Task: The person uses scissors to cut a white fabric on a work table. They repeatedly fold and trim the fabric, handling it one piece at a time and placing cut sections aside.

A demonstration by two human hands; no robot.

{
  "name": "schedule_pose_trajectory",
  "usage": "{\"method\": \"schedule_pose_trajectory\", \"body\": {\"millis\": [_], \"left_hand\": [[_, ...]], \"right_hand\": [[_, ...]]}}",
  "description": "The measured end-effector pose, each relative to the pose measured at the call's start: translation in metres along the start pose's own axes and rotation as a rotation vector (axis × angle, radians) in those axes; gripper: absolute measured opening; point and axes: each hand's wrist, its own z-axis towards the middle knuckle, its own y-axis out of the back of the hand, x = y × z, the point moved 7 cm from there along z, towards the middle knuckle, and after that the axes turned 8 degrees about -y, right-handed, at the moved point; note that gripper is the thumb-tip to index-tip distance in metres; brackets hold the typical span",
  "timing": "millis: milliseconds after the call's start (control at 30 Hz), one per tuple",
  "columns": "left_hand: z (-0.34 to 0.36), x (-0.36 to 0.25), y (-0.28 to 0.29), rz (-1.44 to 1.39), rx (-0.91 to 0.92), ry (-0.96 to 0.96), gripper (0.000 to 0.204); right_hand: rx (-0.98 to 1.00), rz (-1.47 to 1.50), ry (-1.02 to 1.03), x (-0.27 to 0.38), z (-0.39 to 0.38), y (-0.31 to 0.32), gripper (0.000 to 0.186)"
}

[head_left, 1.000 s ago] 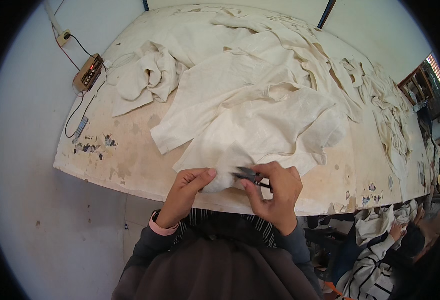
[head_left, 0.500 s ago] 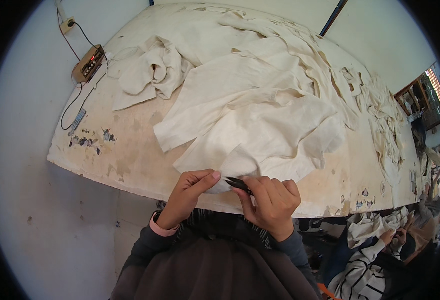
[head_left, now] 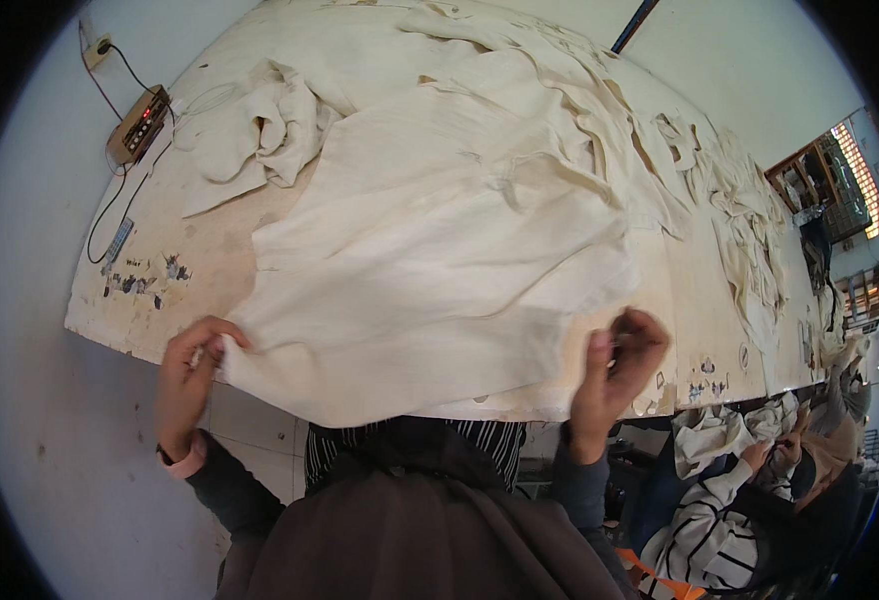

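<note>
A large cream cloth piece [head_left: 410,320], seemingly part of a garment, spreads over the near part of the table and hangs slightly past its front edge. At its near left corner, my left hand [head_left: 192,375] pinches the cloth's edge between thumb and fingers. My right hand [head_left: 620,375] is raised just right of the cloth, apart from it, with its fingers curled. A small dark bit of the black thread snips shows between thumb and fingers; most of the tool is hidden in the hand.
A crumpled cream cloth [head_left: 270,130] lies at the back left, near a brown electrical box [head_left: 142,125] with cables and a remote control [head_left: 118,240]. More cream cloth [head_left: 745,240] lies along the right. Beyond the table's right end, a person in a striped top [head_left: 710,540] handles cloth.
My hands have moved apart, the left to the left with the cloth's edge, the right to the right. The cloth's near part is now spread out wide. The snips are mostly hidden now.
</note>
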Motion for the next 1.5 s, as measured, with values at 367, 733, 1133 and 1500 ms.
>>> {"method": "schedule_pose_trajectory", "body": {"millis": [367,733,1133,1500], "left_hand": [[0.012,-0.007,-0.002,0.422,-0.117,-0.116,0.055],[0.044,-0.051,-0.065,0.459,0.057,-0.266,0.054],[0.047,-0.009,-0.165,0.599,0.295,-0.450,0.070],[0.032,-0.031,-0.179,0.321,0.080,-0.468,0.065]], "right_hand": [[0.066,-0.106,-0.223,-0.071,0.043,0.034,0.034],[0.625,-0.624,-0.125,-0.080,-0.001,-0.035,0.071],[1.334,0.039,-0.359,-0.030,-0.049,-0.039,0.043],[0.989,-0.149,-0.264,-0.075,-0.054,-0.067,0.120]]}}
